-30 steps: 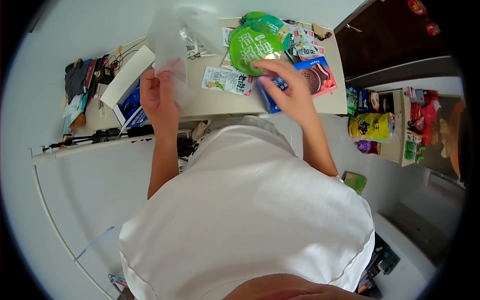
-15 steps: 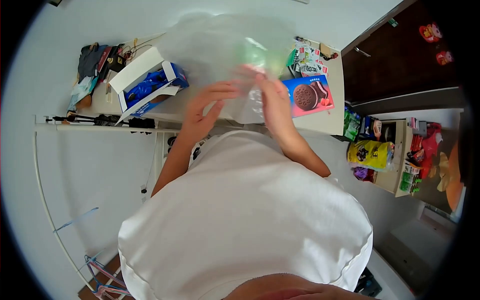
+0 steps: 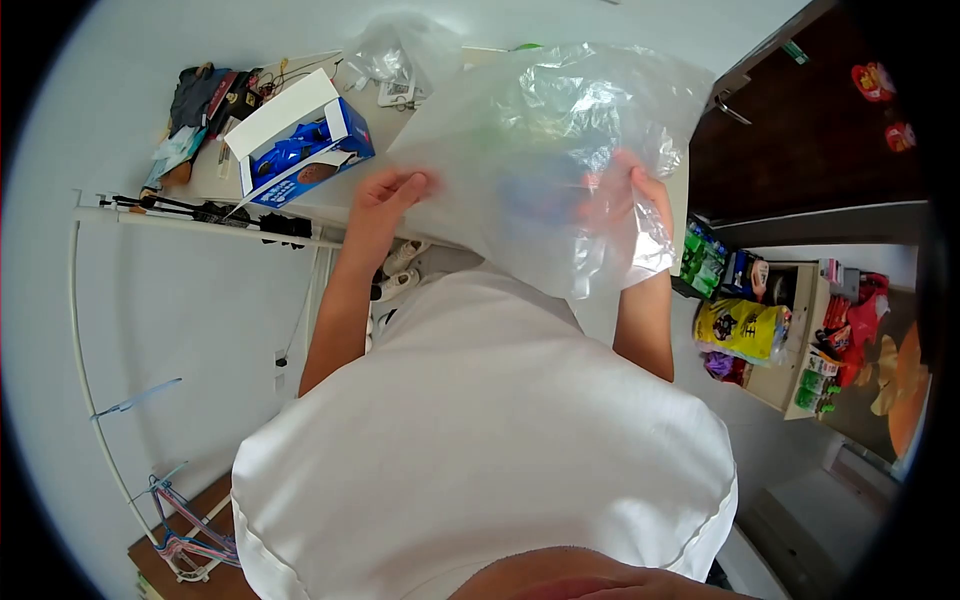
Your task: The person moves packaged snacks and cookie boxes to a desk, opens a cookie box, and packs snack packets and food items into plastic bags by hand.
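Observation:
A large translucent plastic bag (image 3: pixel 560 130) is spread in front of me over the white desk. At its left edge my left hand (image 3: pixel 388 203) is closed, thumb and fingers pinching the film. My right hand (image 3: pixel 645 200) grips the bag's right part, with its fingers partly seen through the plastic. Blurred blue and green shapes show through the bag, and the flat cookie box is hidden behind it. Left of my left hand stands an opened blue cookie box (image 3: pixel 345 140), flaps up, with blue packets (image 3: pixel 290 150) inside.
Another crumpled clear bag (image 3: pixel 400 55) lies at the back of the desk (image 3: pixel 212 178). Dark cloth items (image 3: pixel 200 100) and cables sit at the left end. A white rack (image 3: pixel 85 300) is on the left; shelves with a yellow bag (image 3: pixel 740 328) stand right, near a dark door (image 3: pixel 800 130).
My hands have moved apart, the right one going right. The bag has spread rightward, now covering the flat cookie box and the packets behind it. A second clear bag shows at the back.

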A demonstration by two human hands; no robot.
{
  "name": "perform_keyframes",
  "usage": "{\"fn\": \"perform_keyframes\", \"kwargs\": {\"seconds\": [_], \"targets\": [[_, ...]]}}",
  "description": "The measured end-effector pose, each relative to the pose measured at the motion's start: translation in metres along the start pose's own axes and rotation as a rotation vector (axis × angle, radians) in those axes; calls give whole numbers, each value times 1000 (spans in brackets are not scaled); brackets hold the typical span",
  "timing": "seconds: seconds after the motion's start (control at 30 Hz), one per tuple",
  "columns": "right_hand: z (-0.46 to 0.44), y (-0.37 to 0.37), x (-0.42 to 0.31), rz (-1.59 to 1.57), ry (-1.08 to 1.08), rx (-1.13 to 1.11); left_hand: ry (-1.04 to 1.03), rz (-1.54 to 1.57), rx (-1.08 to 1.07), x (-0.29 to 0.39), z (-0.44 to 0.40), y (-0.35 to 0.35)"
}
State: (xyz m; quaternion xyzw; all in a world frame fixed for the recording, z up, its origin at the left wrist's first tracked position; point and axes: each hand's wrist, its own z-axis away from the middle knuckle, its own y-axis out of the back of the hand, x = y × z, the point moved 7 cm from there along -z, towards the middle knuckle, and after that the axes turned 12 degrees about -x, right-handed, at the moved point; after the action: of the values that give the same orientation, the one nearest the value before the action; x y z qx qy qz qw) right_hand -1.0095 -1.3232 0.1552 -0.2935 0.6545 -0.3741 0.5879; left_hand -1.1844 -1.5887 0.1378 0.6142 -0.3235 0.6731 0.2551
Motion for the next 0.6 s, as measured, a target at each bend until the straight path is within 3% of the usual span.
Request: {"fn": "perform_keyframes", "kwargs": {"seconds": [0.17,0.23,0.27,0.33,0.4,0.43,0.6], "targets": [[23,-9,-23,365,167,112,31,179,92,-5,38,19],[49,-31,-50,1083,538,383,30,160,177,4,63,23],[59,-42,-43,1055,592,383,27,164,182,8,76,21],[67,-75,-8,1179,547,20,26,-11,209,22,104,10],[71,-107,64,1133,60,-251,14,15,174,16,130,-7],[71,-134,94,1209,-86,-211,-9,32,130,14,142,-17],[90,-136,197,1024,-64,-211,31,168,148,-48,197,-30]]}}
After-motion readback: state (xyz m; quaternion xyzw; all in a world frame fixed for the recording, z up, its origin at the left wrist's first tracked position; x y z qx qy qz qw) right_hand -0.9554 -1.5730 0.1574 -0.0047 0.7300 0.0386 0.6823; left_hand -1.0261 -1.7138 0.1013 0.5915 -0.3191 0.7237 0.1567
